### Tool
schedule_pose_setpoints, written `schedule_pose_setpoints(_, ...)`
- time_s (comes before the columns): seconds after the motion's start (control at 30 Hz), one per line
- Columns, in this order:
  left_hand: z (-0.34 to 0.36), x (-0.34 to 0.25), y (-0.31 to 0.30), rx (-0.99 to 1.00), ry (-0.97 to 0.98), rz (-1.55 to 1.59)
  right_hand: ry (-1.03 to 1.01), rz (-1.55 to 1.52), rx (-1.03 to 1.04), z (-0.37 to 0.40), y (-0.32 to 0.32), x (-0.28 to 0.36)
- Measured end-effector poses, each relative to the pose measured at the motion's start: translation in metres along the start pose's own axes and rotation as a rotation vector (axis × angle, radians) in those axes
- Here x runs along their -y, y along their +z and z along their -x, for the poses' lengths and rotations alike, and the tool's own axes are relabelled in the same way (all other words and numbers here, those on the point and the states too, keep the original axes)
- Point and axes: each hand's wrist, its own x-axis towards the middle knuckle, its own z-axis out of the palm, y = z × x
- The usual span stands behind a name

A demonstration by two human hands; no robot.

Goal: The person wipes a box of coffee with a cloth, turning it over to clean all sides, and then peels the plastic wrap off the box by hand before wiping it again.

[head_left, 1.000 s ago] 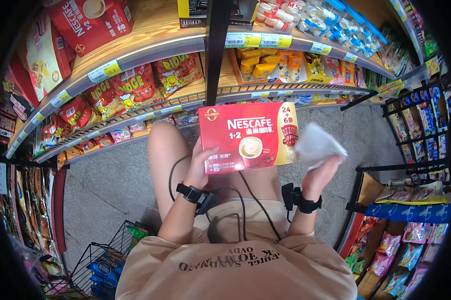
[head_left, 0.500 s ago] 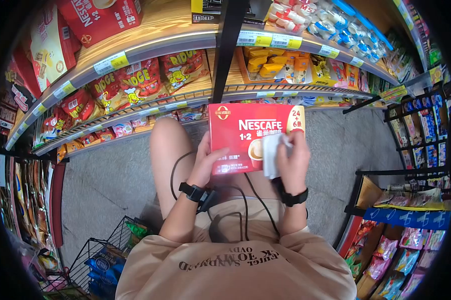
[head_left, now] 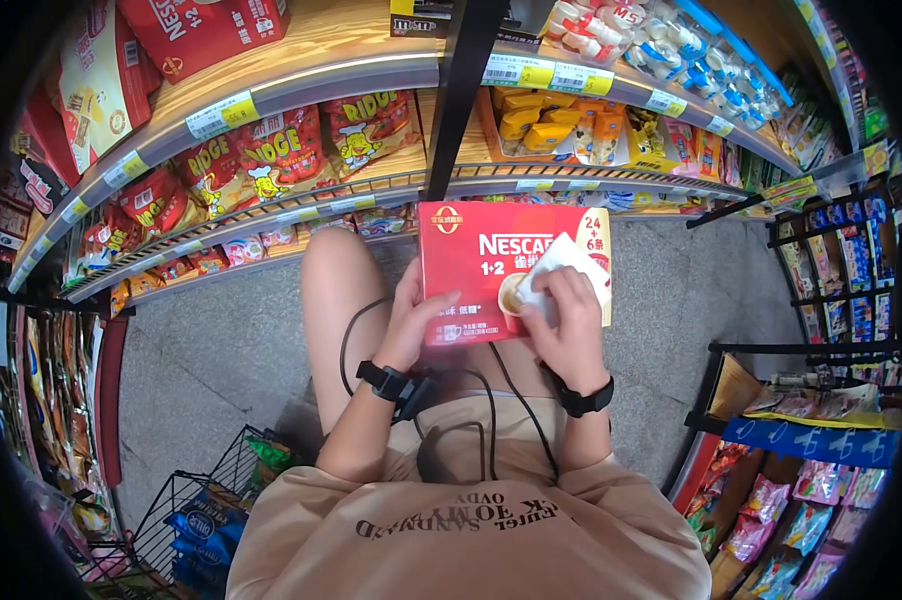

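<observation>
Left hand (head_left: 418, 322): closed on the carton's 8 o'clock edge, thumb over its face.
Nescafé carton (head_left: 476, 272): one, held at 12 o'clock of frame centre. I judge it stiff, fairly light and glossy-slick; best gripped by the side edges.
White cloth (head_left: 576, 262): one, soft and limp, at the carton's 2 o'clock.
Right hand (head_left: 569, 325): fingers pressing the cloth to the carton.

Box (head_left: 476, 270): red, white lettering, cream-gold strip down its right edge, coffee-cup print near centre. Cloth (head_left: 571, 262): plain white. Wristbands (head_left: 381, 380): black, both. Shirt (head_left: 471, 530), bottom of frame: tan, dark lettering. Floor (head_left: 221, 350): grey, finely speckled. Chip bags (head_left: 271, 160), upper left: red, yellow lettering. Shelf tags (head_left: 221, 113): yellow and white. Basket (head_left: 186, 500), lower left: black wire. Packs (head_left: 206, 530) inside look blue, but the print is too distorted to read.
</observation>
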Motion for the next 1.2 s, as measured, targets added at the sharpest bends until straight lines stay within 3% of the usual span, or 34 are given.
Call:
schedule_pose_setpoints(0.07,0.001,0.0,-0.001,0.008,-0.005,-0.003,0.111,-0.161,-0.074,-0.002,0.001,-0.005)
schedule_pose_setpoints(0.23,0.002,0.0,0.0,0.023,0.027,-0.064,0.138,0.19,-0.26,0.001,0.005,-0.018)
schedule_pose_setpoints(0.33,0.003,0.0,0.0,0.031,0.019,-0.045,0.151,0.395,-0.201,0.002,0.01,-0.016)
schedule_pose_setpoints(0.43,0.002,0.001,0.002,0.026,0.017,-0.051,0.067,0.387,-0.154,-0.001,0.023,-0.007)
schedule_pose_setpoints(0.53,0.003,-0.002,0.005,0.036,0.021,-0.046,-0.158,0.224,-0.018,-0.004,0.028,0.019)
schedule_pose_setpoints(0.63,0.004,0.0,0.002,0.012,0.023,-0.019,-0.242,0.135,0.106,0.002,0.035,0.037)
schedule_pose_setpoints(0.73,0.009,0.005,0.001,0.008,0.079,-0.036,-0.178,0.092,-0.017,-0.003,0.028,0.025)
schedule_pose_setpoints(0.83,0.01,0.003,-0.002,0.093,0.108,-0.114,0.071,0.226,-0.307,-0.009,0.02,-0.018)
schedule_pose_setpoints(0.93,0.011,0.001,0.005,0.16,0.128,-0.134,0.441,0.107,-0.368,-0.018,-0.001,-0.034)
schedule_pose_setpoints(1.03,0.01,0.002,0.005,0.187,0.113,-0.131,0.22,0.145,-0.417,-0.018,0.009,-0.019)
schedule_pose_setpoints(1.07,0.009,0.003,0.004,0.192,0.104,-0.13,0.235,0.087,-0.296,-0.016,0.008,-0.006)
schedule_pose_setpoints(1.2,0.01,0.004,0.005,0.265,0.135,-0.056,-0.028,0.052,-0.127,-0.013,0.02,0.051)
